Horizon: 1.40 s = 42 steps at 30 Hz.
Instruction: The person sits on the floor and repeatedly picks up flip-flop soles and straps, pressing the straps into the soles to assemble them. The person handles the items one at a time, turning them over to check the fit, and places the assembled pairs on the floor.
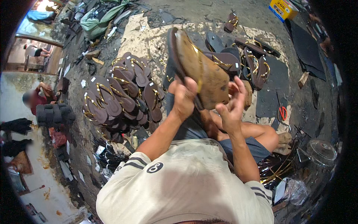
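My left hand (184, 98) grips a dark brown sandal (173, 46) by the edge of its sole, near the heel. The sandal sits on a brown, foot-shaped shoe last (212, 72), raised over my lap with its toe pointing away from me. A gold strap (201, 69) runs across the last. Beside the heel end of the last is my right hand (235, 102), its fingers apart and curved, the thumb close to the last's lower edge. Whether that thumb touches the last, I cannot tell.
Finished-looking sandals with gold straps (110, 99) are heaped at the left. More sandals (256, 69) lie at the right, near red-handled scissors (283, 113) and a black sheet (307, 50). A yellow box (282, 10) stands at the far right. Another person (40, 98) sits at the far left.
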### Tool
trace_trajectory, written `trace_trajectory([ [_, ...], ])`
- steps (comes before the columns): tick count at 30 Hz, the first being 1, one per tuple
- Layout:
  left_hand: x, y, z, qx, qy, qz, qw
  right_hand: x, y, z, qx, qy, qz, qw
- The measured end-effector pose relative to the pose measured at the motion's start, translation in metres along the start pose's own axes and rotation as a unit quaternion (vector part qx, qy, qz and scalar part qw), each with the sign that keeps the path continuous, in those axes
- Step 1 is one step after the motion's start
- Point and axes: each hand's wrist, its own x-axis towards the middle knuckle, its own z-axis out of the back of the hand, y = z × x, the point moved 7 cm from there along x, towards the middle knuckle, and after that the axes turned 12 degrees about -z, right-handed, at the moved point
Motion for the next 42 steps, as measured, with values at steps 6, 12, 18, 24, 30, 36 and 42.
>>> trace_trajectory([
  [6,0.048,0.002,0.085,0.281,-0.196,0.01,0.939,0.019,-0.045,0.008,-0.238,0.069,-0.195,0.949],
  [12,-0.005,-0.035,0.313,0.641,-0.124,0.001,0.758,0.028,-0.124,0.14,-0.522,0.079,-0.217,0.821],
  [18,-0.053,-0.071,0.252,0.652,-0.151,0.007,0.743,0.108,-0.104,0.217,-0.515,-0.242,-0.032,0.822],
  [24,-0.013,-0.077,0.189,0.561,-0.093,-0.022,0.822,0.106,-0.121,0.301,-0.493,-0.306,-0.266,0.77],
  [30,0.029,-0.007,0.1,0.34,-0.016,0.024,0.94,0.062,-0.041,0.289,-0.241,-0.385,-0.08,0.887],
  [36,0.036,0.114,-0.094,0.061,0.108,0.272,0.954,0.0,0.031,0.157,-0.452,-0.318,0.051,0.832],
  [42,0.016,0.139,-0.046,-0.231,0.043,0.31,0.921,-0.013,0.018,0.176,-0.307,-0.304,-0.018,0.902],
])
